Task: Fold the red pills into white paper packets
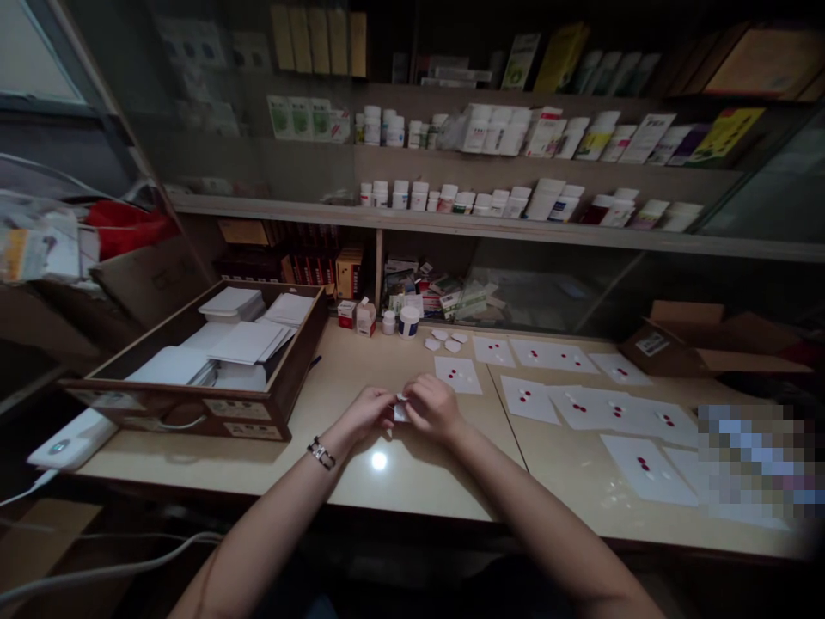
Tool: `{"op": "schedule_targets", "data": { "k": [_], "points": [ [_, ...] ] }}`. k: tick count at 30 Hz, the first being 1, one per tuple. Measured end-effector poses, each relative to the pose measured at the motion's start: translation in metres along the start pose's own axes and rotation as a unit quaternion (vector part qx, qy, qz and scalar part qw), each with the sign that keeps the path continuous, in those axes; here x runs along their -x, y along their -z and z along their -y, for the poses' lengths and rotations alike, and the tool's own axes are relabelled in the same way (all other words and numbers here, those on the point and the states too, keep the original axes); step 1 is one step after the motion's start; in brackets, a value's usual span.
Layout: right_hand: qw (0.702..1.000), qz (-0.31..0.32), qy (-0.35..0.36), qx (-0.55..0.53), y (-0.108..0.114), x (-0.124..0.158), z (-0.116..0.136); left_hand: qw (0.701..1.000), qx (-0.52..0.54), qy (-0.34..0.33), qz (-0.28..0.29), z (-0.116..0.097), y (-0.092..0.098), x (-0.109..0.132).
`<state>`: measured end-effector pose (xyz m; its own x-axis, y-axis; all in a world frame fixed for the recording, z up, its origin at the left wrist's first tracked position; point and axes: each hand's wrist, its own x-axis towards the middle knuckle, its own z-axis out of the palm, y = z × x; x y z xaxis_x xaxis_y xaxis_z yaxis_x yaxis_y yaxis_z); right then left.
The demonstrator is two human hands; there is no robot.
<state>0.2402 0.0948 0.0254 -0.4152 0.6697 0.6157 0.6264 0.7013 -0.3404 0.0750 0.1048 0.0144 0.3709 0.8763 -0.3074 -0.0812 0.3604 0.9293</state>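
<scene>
Object (400, 413), small, white and too blurred to identify, is held over the middle of the table (418, 488). The left hand (370, 411) and right hand (433, 406) both have a narrow grip, fingertips pinching it between them. Just beyond lies a paper sheet (467, 387) bearing red and white pills (453, 372); more such sheets spread rightward. Behind, a white jar (408, 323) wears a dark blue label, its print unreadable. Labels (236, 408) on the wooden drawer (280, 414) at left and one on the cardboard box (687, 315) at right are too blurred to read, as are those on the shelved bottles (543, 199).
</scene>
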Motion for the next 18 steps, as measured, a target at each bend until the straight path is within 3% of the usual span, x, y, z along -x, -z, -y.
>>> {"op": "schedule_targets", "data": {
  "k": [7,15,18],
  "points": [
    [0.987,-0.054,-0.119,-0.099,-0.0041,-0.005,-0.0074,0.998,-0.04,0.002,0.042,0.0,0.0003,0.0011],
    [0.991,-0.015,-0.051,-0.123,0.0005,-0.0041,-0.005,1.0,-0.028,-0.001,0.009,0.0011,0.0,0.0005],
    [0.972,-0.005,-0.151,-0.18,-0.0031,-0.0049,-0.0087,1.0,-0.016,-0.019,-0.008,-0.0003,0.0004,0.0015]
  ]
}}
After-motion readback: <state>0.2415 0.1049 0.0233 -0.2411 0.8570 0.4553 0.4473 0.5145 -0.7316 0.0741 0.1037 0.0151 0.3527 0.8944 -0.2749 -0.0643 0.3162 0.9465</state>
